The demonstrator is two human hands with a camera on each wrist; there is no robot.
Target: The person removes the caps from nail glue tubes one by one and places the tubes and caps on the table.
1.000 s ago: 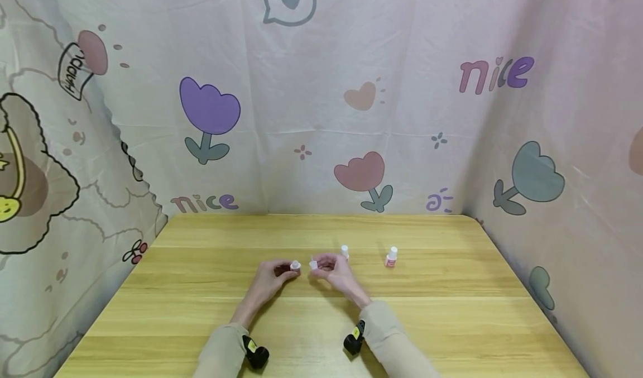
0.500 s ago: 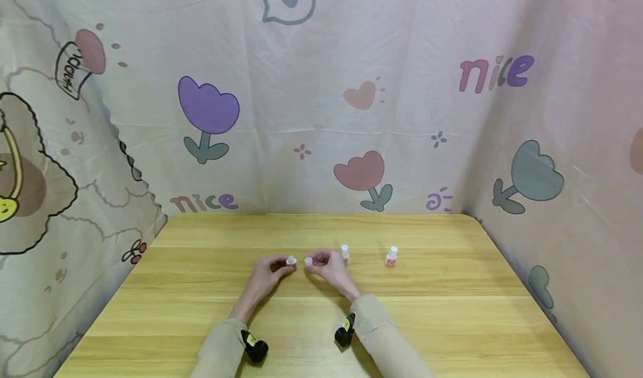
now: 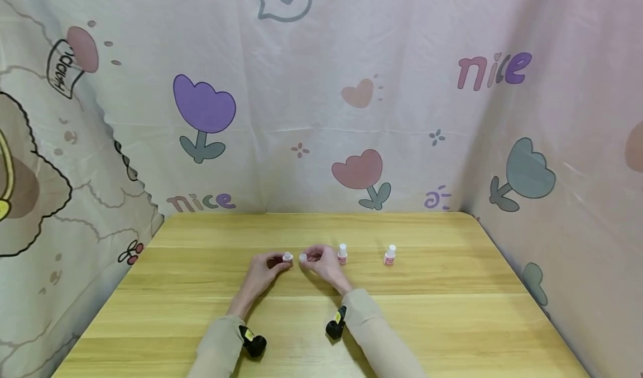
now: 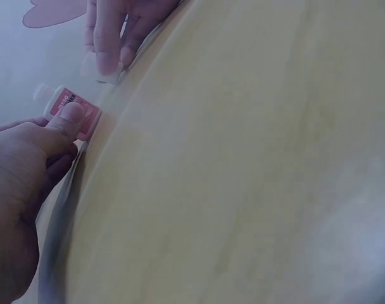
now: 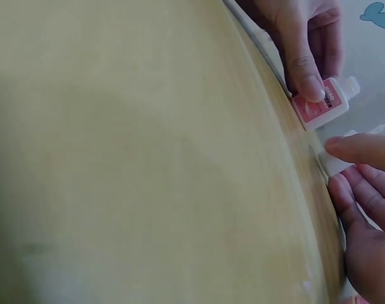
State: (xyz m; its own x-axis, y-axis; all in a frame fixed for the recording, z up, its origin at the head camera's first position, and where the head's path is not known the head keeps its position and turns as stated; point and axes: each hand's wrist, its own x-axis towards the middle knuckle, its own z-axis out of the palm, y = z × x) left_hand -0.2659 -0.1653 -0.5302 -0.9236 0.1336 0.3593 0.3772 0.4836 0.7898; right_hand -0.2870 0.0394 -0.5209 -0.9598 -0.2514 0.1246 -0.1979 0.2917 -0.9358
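- Your left hand point(image 3: 260, 272) pinches a small bottle point(image 3: 287, 259), thumb laid over its front in the wrist views; the bottle looks about upright in the head view.
- Your right hand point(image 3: 326, 264) pinches a small whitish cap point(image 3: 303, 258) between thumb and fingers, just beside the bottle but not touching it.
- As for how far things have got, I judge the cap to be off: the bottle's pale nozzle point(image 4: 42, 93) shows bare, and cap and bottle are apart. Putting the two together is not done at this moment. Whether you are opening or closing it, you cannot tell from here.
- The bottle is white with a pinkish-red label point(image 4: 67, 98); its walls hide what is inside, so you cannot tell how full it is. The inside of the cap cannot be made out either.
- Near your right hand, a second bottle point(image 3: 342, 254) stands upright with a tall white top, seemingly capped.
- Farther to your right, a third bottle point(image 3: 389, 255) stands upright and apart from the second, likewise seemingly capped; the contents of both are hidden.
- All this sits toward the far part of the wood-grain surface point(image 3: 427, 328), with a printed cloth point(image 3: 296, 60) hanging behind it.
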